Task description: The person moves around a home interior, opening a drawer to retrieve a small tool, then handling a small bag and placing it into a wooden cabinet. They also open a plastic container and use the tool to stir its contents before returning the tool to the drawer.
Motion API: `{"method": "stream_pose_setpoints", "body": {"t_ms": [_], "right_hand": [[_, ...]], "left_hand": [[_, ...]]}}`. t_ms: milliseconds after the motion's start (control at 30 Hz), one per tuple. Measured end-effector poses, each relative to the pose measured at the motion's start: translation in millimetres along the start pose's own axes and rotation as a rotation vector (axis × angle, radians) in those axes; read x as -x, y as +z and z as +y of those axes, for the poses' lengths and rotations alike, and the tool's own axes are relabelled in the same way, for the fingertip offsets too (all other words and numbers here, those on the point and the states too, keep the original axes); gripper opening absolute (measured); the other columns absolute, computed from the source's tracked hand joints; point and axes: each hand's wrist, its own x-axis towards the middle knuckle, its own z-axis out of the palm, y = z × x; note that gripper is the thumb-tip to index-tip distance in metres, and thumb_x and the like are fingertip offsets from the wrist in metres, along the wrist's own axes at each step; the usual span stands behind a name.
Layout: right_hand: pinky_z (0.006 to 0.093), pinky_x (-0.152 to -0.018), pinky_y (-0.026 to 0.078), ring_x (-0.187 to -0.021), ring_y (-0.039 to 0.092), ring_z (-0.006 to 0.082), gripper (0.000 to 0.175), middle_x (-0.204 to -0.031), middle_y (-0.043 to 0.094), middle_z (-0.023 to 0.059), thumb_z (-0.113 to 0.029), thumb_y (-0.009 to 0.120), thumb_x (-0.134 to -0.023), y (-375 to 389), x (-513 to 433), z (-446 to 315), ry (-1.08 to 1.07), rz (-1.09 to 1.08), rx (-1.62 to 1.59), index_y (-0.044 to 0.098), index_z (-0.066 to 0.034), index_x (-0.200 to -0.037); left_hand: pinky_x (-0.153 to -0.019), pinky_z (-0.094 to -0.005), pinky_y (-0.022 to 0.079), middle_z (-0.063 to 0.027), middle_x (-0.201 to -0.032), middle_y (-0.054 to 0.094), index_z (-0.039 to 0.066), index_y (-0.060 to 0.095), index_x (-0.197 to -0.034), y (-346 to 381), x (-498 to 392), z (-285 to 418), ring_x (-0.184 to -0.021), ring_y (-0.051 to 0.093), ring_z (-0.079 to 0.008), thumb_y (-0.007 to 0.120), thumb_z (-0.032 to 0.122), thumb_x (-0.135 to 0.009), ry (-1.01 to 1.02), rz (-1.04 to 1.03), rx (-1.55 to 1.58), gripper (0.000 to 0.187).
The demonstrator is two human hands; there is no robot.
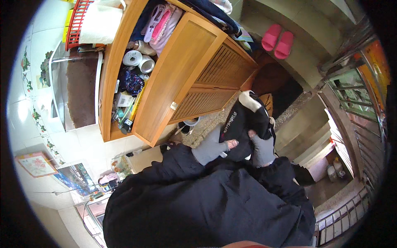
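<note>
Before me hangs a black-and-white fabric article [236,127] with white lettering on it; whether it is a bag or a garment, I cannot tell. My left hand [212,147], in a grey fingerless glove, holds its near left side with the thumb on top. On the near right side, my right hand [262,148], gloved the same way, grips the cloth with its thumb pointing away from me. Most fingers of both hands are hidden by the gloves and the fabric. A pale panel shows at the article's far end.
At left a wooden cabinet door [183,71] stands ajar beside shelves with thread cones [132,58], yarn [133,82] and folded textiles. Pink slippers [277,42] rest on a step beyond. A red basket [77,23] is at upper left, a metal railing [342,214] at lower right.
</note>
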Motion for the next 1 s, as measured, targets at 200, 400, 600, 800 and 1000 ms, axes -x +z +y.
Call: {"method": "stream_pose_setpoints", "body": {"t_ms": [200, 400, 600, 800, 1000], "right_hand": [[0.0363, -0.103, 0.047, -0.115, 0.059, 0.0234, 0.06, -0.132, 0.059, 0.0106, -0.006, 0.074, -0.085, -53.3, -18.0, 20.3, -0.017, -0.042, -0.081, 0.051, 0.0005, -0.14], [0.0372, -0.103, 0.047, -0.119, 0.057, 0.0233, 0.063, -0.137, 0.056, 0.0107, -0.009, 0.075, -0.086, -108.0, -43.0, 68.0, 0.194, 0.035, -0.013, 0.049, 0.0009, -0.142], [0.0381, -0.106, 0.045, -0.126, 0.054, 0.0243, 0.066, -0.141, 0.054, 0.012, -0.016, 0.074, -0.087, -126.4, -68.1, 75.5, 0.128, -0.259, 0.262, 0.045, -0.0002, -0.145], [0.0376, -0.108, 0.042, -0.128, 0.052, 0.0233, 0.077, -0.14, 0.055, 0.0109, -0.031, 0.08, -0.083, -86.8, -82.1, 45.0, 0.171, -0.537, 0.458, 0.046, 0.002, -0.144], [0.0384, -0.106, 0.044, -0.124, 0.055, 0.0227, 0.079, -0.137, 0.056, 0.0114, -0.029, 0.081, -0.081, -40.4, -75.7, 31.9, 0.235, -0.682, 0.29, 0.045, 0.0019, -0.144]], "left_hand": [[-0.092, -0.0315, 0.051, -0.0102, -0.117, 0.065, -0.005, 0.049, -0.133, 21.0, -42.8, -40.5, -0.106, 0.06, -0.0151, 0.078, 0.022, -0.086, -0.186, -0.074, 0.161, 0.062], [-0.094, -0.0323, 0.049, -0.0108, -0.118, 0.064, -0.004, 0.048, -0.133, 29.8, -63.7, -93.2, -0.107, 0.059, -0.0165, 0.08, 0.034, -0.084, -0.299, -0.09, 0.183, 0.069], [-0.102, -0.035, 0.046, -0.013, -0.124, 0.062, -0.002, 0.045, -0.139, 24.1, -79.0, -123.2, -0.113, 0.058, -0.0195, 0.08, 0.039, -0.085, -0.3, -0.016, 0.172, 0.076], [-0.102, -0.0356, 0.045, -0.0091, -0.119, 0.067, 0.002, 0.057, -0.131, 15.7, -72.7, -121.4, -0.112, 0.06, -0.0194, 0.079, 0.031, -0.086, -0.207, 0.104, 0.245, 0.058], [-0.099, -0.0336, 0.048, -0.0067, -0.116, 0.07, 0.004, 0.066, -0.123, -4.6, -66.5, -93.9, -0.111, 0.063, -0.0179, 0.078, 0.017, -0.084, -0.003, 0.405, 0.233, 0.042]]}}
